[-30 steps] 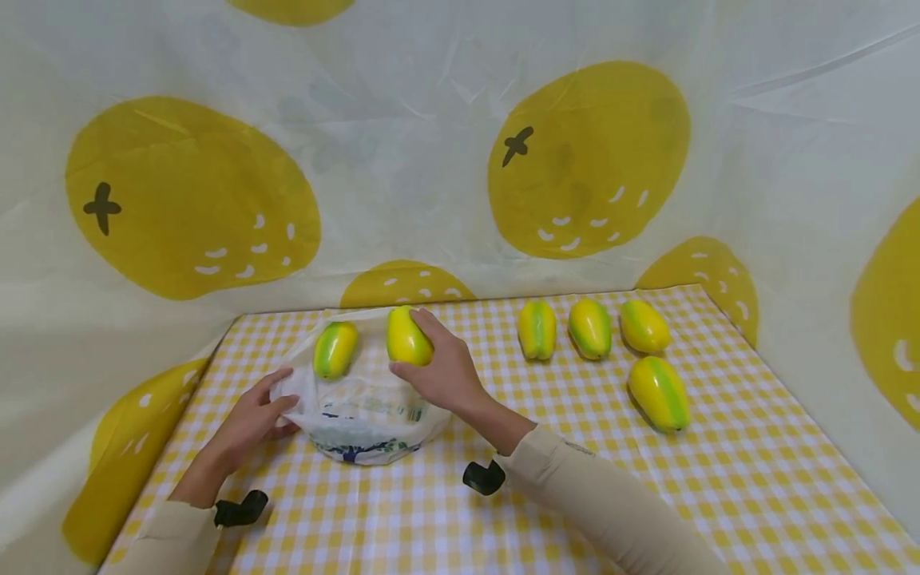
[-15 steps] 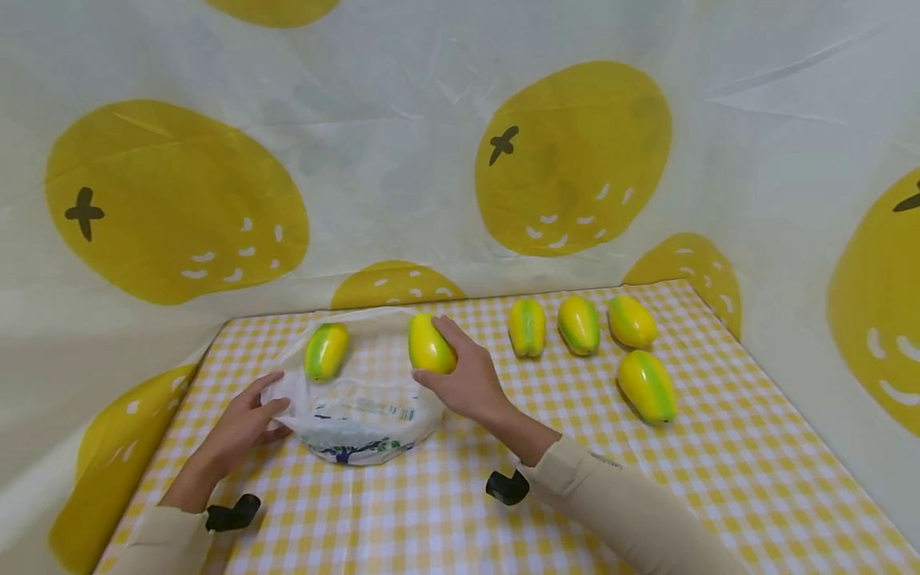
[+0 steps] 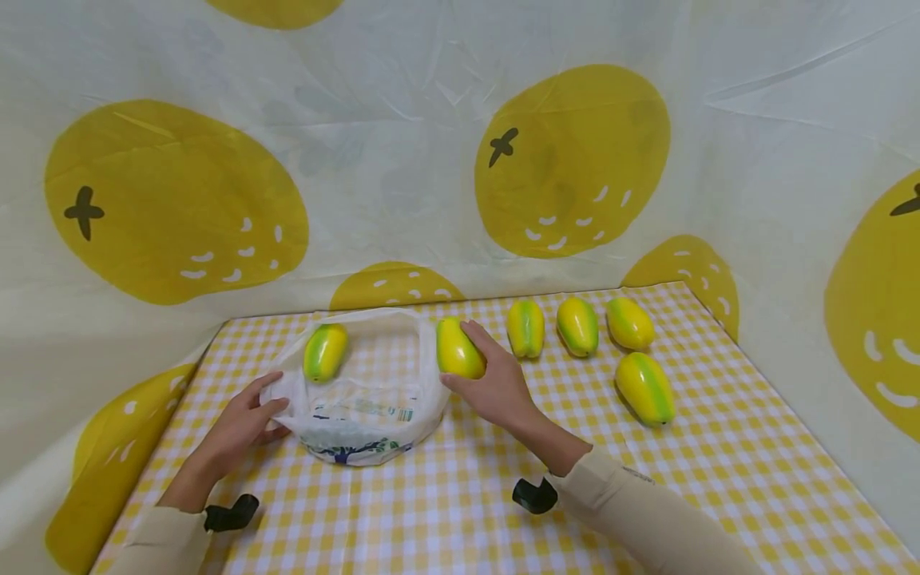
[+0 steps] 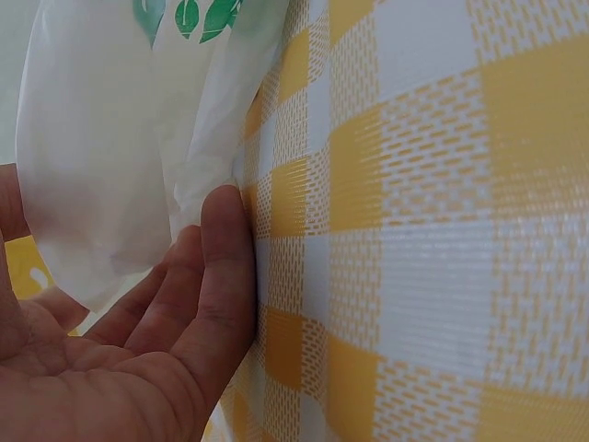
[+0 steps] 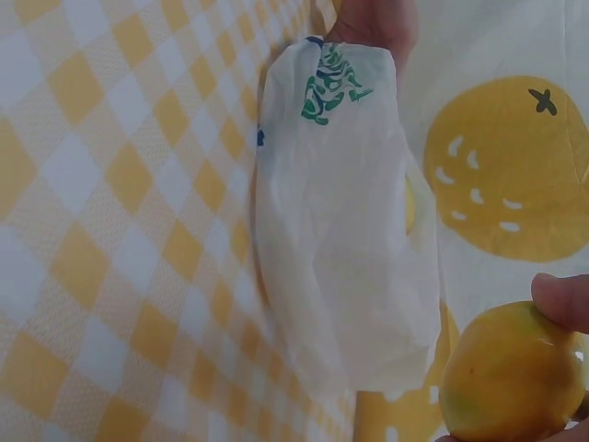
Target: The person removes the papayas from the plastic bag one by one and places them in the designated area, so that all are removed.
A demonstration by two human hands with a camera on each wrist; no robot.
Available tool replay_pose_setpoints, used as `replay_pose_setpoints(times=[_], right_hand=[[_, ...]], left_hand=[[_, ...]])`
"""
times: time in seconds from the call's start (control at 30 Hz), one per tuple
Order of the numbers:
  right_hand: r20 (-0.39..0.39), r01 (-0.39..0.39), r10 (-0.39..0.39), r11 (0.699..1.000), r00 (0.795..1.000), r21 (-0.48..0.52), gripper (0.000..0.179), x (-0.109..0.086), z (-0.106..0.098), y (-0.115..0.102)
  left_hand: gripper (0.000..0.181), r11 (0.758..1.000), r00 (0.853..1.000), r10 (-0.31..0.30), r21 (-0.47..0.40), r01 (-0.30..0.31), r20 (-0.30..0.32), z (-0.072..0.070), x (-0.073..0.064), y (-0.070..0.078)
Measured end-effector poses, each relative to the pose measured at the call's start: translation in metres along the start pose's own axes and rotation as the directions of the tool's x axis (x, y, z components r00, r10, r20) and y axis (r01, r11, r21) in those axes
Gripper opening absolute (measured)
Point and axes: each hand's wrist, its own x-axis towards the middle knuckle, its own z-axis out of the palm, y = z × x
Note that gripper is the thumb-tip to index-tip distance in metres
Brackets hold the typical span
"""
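A white plastic bag (image 3: 374, 443) with a blue and green tree print stands on the table, its mouth spread wide. One yellow-green papaya (image 3: 326, 353) shows inside it at the left. My left hand (image 3: 240, 423) holds the bag's left side; the left wrist view has the fingers (image 4: 221, 258) against the thin plastic. Just outside the bag's right rim, my right hand (image 3: 496, 379) grips another papaya (image 3: 458, 349), thumb on the near side. In the right wrist view this papaya (image 5: 511, 373) appears beside the bag (image 5: 354, 230).
Right of the bag, several more papayas lie on the yellow checked tablecloth (image 3: 446, 511): three in a back row, the middle papaya (image 3: 577, 327) among them, and a nearer papaya (image 3: 644, 389) in front. A curtain (image 3: 402, 176) printed with large yellow fruit hangs behind the table.
My right hand has carried its papaya rightward, from over the bag's mouth to outside its right rim. My left hand keeps its place on the bag. The head view has shifted slightly.
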Motion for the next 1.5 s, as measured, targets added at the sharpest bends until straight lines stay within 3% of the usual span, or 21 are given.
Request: replay_pose_setpoints(times=[0.23, 0.8, 1.03, 1.5], right_hand=[[-0.023, 0.001, -0.001, 1.0, 1.0, -0.012, 0.08, -0.002, -0.009, 0.009], [-0.042, -0.104, 0.101, 0.991, 0.994, -0.079, 0.082, -0.014, -0.043, 0.03], [-0.057, -0.095, 0.089, 0.99, 0.994, -0.1, 0.082, -0.013, -0.052, 0.038], [-0.079, -0.158, 0.148, 0.977, 0.986, -0.14, 0.083, -0.021, -0.074, 0.045]], left_hand=[[0.076, 1.0, 1.0, -0.012, 0.014, 0.012, -0.004, -0.001, 0.002, -0.002], [0.075, 0.999, 0.999, -0.032, 0.033, 0.032, -0.022, 0.001, 0.003, 0.001], [0.076, 0.999, 0.999, -0.032, 0.033, 0.033, -0.029, 0.002, 0.001, 0.001], [0.075, 0.997, 0.998, -0.055, 0.048, 0.057, -0.044, 0.003, 0.0, 0.004]])
